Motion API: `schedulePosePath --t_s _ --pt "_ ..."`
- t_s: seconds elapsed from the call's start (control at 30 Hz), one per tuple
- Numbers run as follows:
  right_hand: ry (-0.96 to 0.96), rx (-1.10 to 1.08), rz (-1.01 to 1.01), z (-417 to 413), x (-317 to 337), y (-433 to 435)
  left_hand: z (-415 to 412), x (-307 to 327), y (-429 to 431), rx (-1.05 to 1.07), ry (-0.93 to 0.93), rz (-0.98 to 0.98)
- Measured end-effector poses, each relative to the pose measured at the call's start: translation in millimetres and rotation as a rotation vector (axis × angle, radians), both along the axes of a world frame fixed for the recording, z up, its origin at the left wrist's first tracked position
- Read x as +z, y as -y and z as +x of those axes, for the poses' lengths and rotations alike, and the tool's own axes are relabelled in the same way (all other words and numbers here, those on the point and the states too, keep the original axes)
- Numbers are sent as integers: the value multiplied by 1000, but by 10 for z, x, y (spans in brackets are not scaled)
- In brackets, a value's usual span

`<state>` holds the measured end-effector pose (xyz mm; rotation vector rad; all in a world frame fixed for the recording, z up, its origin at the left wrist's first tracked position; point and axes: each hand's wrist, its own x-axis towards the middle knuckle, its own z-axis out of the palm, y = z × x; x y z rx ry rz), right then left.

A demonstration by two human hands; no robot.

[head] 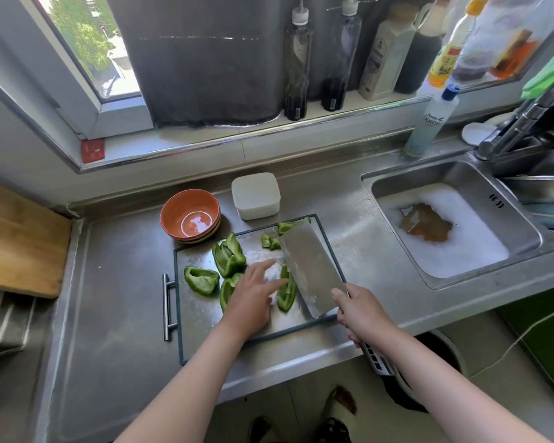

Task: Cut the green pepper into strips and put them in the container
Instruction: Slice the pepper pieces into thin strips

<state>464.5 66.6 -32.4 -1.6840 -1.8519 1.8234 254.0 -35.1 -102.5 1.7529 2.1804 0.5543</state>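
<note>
Head view shows the green pepper (229, 259) in large curved pieces on the cutting board (205, 314), and the white container (256, 199) is just behind it. The pieces look light, firm and glossy, so probably slippery; I would press one flat near its edge. The left hand (253, 302), fingers straight, seems to touch one piece. The right hand (360, 311) grips the handle of the cleaver (311, 270).

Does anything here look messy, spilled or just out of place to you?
Mainly the sink: its floor is covered in white foam with a murky brown patch in the middle, like dirty water. On the cutting board the green pepper pieces lie scattered, which seems normal mid-cutting.
</note>
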Motion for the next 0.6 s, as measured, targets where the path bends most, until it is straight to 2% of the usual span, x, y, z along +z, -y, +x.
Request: schedulePosePath --t_s 0.07,0.27,0.37,0.6 --pt "13 -13 29 14 -27 10 -10 23 -50 -127 -93 -98" --pt "53 -67 83 94 -67 -31 13 29 -270 -215 -227 -56" --pt "60 -64 98 153 -73 -37 113 57 -330 -81 -146 -196" --pt "107 -3 135 321 -116 79 101 -22 -167 -39 40 -157"
